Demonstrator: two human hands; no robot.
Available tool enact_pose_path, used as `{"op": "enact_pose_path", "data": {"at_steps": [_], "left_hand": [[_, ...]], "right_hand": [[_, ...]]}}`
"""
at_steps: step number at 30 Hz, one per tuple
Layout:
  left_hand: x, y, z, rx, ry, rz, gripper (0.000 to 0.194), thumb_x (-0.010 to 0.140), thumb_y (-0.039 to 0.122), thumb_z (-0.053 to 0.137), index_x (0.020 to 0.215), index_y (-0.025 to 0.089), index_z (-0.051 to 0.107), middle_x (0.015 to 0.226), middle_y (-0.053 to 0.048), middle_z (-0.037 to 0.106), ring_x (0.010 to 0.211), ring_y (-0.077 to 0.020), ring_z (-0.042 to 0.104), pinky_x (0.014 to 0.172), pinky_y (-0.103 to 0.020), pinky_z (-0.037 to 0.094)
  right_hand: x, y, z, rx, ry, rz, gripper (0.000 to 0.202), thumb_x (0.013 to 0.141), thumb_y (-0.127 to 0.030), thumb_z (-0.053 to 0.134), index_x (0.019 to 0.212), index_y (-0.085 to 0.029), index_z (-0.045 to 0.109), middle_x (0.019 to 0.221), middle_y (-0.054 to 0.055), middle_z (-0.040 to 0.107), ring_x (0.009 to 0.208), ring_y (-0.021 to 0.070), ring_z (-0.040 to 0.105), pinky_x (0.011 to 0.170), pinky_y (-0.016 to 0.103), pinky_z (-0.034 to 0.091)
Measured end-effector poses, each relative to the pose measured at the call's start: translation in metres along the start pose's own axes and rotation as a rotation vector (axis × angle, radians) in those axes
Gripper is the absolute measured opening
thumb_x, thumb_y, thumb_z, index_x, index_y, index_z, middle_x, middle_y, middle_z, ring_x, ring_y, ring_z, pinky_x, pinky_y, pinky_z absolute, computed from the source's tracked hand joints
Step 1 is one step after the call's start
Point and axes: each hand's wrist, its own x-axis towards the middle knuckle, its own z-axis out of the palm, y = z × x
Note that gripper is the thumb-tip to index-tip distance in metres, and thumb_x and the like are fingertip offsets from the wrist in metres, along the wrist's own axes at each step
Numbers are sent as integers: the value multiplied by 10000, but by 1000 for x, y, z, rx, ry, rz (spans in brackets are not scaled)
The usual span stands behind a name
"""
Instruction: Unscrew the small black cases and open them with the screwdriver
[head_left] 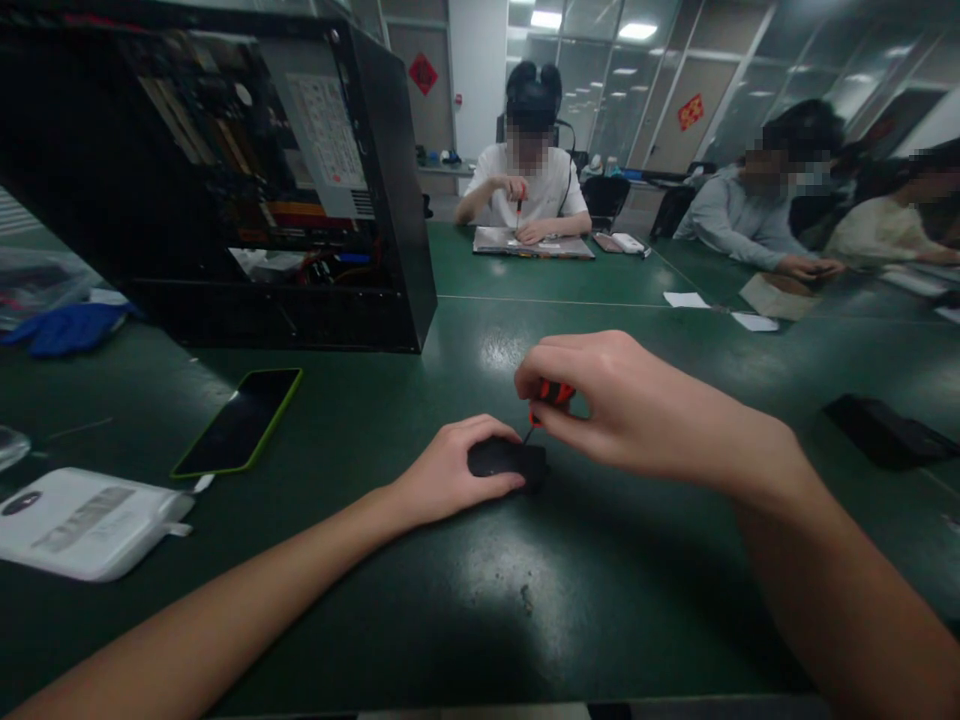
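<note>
My left hand grips a small black computer mouse from its left side, pressing it to the green table. Thumb and fingers lie along the mouse's two sides. Above and to the right, my right hand is closed around a screwdriver with a red and black handle. Its thin shaft slants down to the left, and the tip meets the mouse near its far right edge. Whether the tip sits in a screw is too small to tell.
An open black computer case stands at the back left. Left of my hands lie a phone and a white power bank; blue gloves lie beyond. At right is a black object. Across the table, a person also uses a screwdriver.
</note>
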Motion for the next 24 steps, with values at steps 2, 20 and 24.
{"op": "enact_pose_path", "data": {"at_steps": [2,20,24], "left_hand": [[0,-1,0,-2,1,-5,376,845,410,834,1146,218,716,1140,-52,735,1054,-257,691,950,-380,526],[4,-3,-12,39,-79,36,498,810,462,858,1204,214,683,1244,-85,707,1152,-301,671,1015,-428,533],[-7,-15,-60,235,-81,-16,568,947,515,689,1422,225,576,1433,-110,614,1300,-307,592,1123,-441,470]], "right_hand": [[0,-2,0,40,36,-23,41,924,-118,616,948,-149,628,892,10,641,798,130,548,725,261,377],[6,-11,9,88,-52,-47,93,1015,-191,562,975,-147,633,925,43,637,816,148,547,734,277,380],[5,-10,8,83,-67,-86,95,1003,-145,551,1017,-141,644,962,50,644,845,148,553,756,277,383]]}}
